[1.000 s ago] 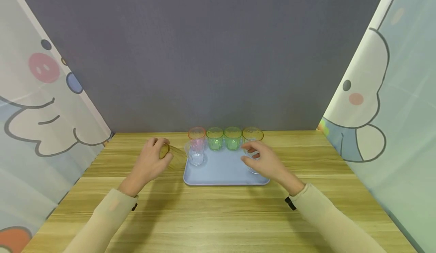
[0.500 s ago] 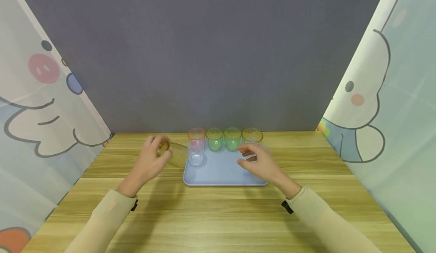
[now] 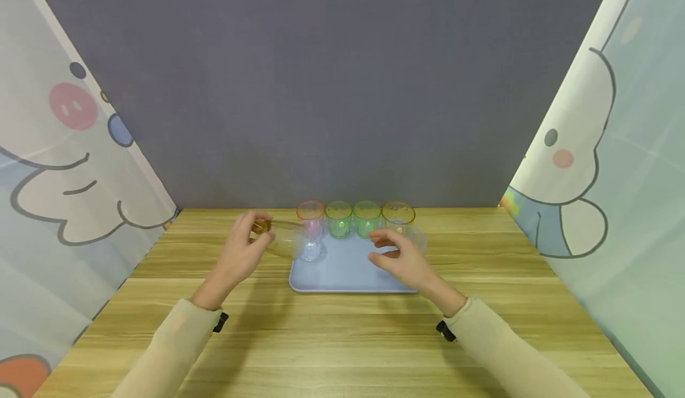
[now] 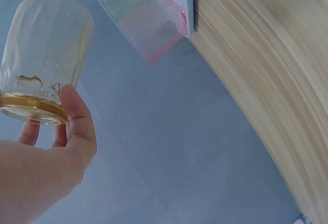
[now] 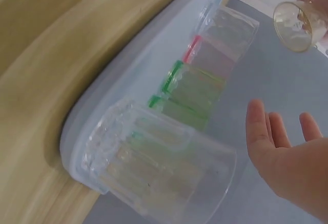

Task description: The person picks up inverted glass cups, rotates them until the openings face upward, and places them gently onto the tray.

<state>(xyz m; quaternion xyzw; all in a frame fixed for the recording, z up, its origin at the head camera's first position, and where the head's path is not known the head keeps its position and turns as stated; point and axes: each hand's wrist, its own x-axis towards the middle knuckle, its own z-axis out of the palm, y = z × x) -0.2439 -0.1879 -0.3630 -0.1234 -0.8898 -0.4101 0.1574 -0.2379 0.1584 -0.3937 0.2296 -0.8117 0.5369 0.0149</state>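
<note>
My left hand holds a yellow-tinted drinking glass by its amber base. The glass lies tipped on its side in the air, its mouth toward the tray. In the left wrist view, thumb and fingers pinch the base of that glass. My right hand hovers over the tray's right part with bent fingers apart and nothing between them. Beside it in the right wrist view stands a large clear glass, mostly hidden behind the hand in the head view.
Along the tray's back stand a pink glass, two green glasses and a yellow-rimmed glass. A clear glass stands at the tray's left edge, partly overlapped by the held glass. A dark grey panel rises behind the wooden table.
The held glass has tilted so its mouth points more to the right, and it sits slightly further right and higher. My right hand has drifted a little left over the tray.
</note>
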